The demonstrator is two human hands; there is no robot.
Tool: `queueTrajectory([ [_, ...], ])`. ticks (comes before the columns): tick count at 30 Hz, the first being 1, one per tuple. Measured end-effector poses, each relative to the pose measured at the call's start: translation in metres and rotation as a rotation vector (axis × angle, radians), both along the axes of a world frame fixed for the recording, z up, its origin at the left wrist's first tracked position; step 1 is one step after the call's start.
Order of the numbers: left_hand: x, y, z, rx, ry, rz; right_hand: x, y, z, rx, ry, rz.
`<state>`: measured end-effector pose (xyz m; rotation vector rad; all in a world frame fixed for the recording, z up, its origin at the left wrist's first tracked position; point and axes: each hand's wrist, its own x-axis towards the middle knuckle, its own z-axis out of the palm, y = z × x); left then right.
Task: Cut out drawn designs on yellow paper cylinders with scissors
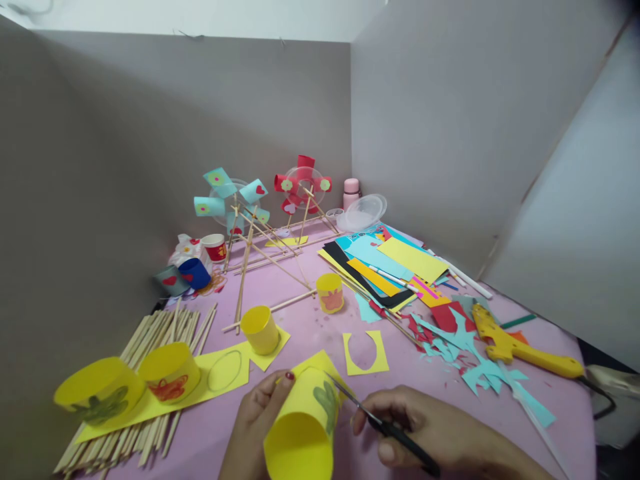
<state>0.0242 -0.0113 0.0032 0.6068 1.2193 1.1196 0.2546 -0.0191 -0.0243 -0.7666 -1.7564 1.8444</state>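
The yellow tube (300,430) is matt paper, the scissors (370,417) thin metal. Bare wooden sticks (165,330) lie at nine o'clock, a glossy plastic glue gun (505,347) at three.

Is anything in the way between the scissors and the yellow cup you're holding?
Nothing visible. The right hand holds the black-handled metal scissors, and their tips lie right at the side of the yellow rolled-paper cup gripped in the left hand, beside its green drawing.
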Motion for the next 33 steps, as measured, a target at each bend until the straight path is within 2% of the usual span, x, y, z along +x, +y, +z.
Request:
queueTrajectory([
  [7,0.015,-0.014,0.0,0.111,0.137,-0.219,-0.003,0.002,0.002,-0.038,0.06,0.0],
  [19,0.011,-0.014,0.002,0.127,0.212,-0.286,-0.003,0.0,0.002,-0.009,0.004,-0.049],
  [24,0.008,-0.013,-0.005,0.109,0.149,-0.273,-0.003,-0.001,0.005,-0.037,0.024,-0.069],
  [27,0.009,-0.013,-0.004,0.073,0.104,-0.262,-0.003,-0.001,0.002,-0.07,0.044,-0.074],
  [33,0.014,-0.012,0.001,0.009,0.034,-0.094,-0.003,-0.001,-0.002,-0.066,0.054,-0.125],
])
